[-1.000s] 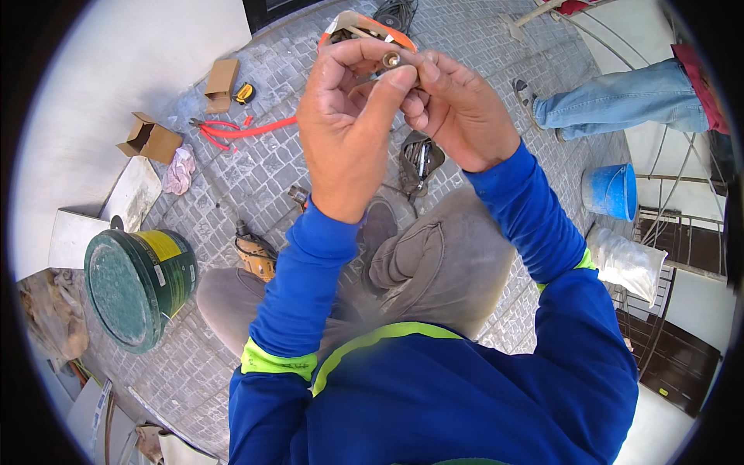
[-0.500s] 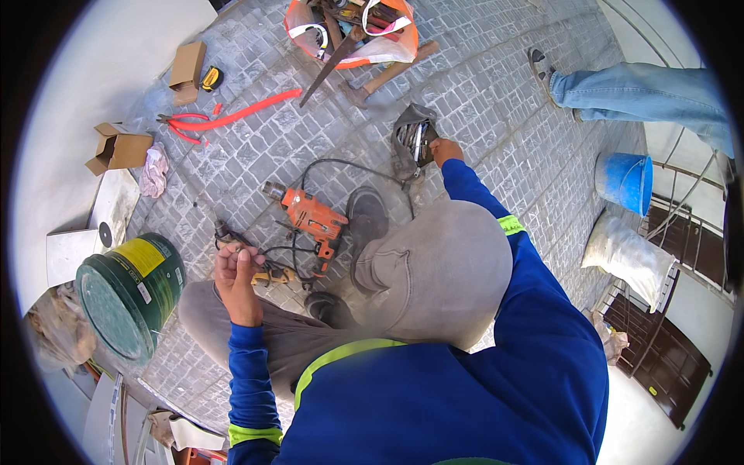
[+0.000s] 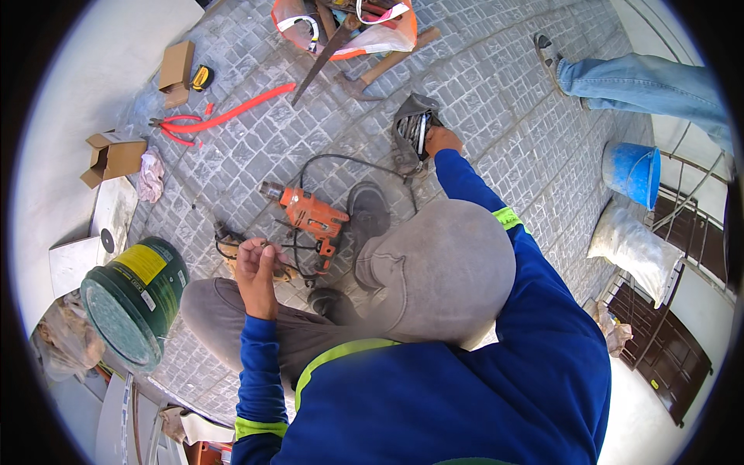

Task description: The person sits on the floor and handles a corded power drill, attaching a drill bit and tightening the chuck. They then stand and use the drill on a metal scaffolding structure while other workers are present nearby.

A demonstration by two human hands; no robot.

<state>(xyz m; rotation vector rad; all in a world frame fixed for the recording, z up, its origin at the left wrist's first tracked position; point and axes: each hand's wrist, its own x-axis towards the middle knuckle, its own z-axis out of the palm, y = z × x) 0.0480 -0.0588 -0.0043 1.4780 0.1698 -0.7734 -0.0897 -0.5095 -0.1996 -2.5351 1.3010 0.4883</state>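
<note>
My left hand point(image 3: 256, 277) is raised above my bent left knee, thumb and fingertips pinched on something too small to make out. My right hand point(image 3: 443, 141) reaches to the mouth of a dark pouch point(image 3: 406, 139) on the paving. Several slim metal bits point(image 3: 419, 132) stick up inside the pouch, beside the fingers. The fingertips of that hand are hidden in the opening. An orange power drill point(image 3: 313, 212) lies by my right shoe, its black cord running toward the pouch. A second, yellowish power tool point(image 3: 284, 273) is partly hidden behind my left hand.
A tool bag point(image 3: 380, 43) with a handsaw point(image 3: 322, 62) and a hammer point(image 3: 391, 66) lies ahead. Red-handled pliers point(image 3: 180, 128), a tape measure point(image 3: 203, 77) and cardboard boxes point(image 3: 116, 159) lie left. A green bucket point(image 3: 128, 310) stands near. Right are a person's legs point(image 3: 635, 93) and a blue bucket point(image 3: 629, 174).
My right hand has gone further into the pouch's mouth, covering more of it. My left hand has shifted slightly to the right, still pinched. The whole view has shifted a little.
</note>
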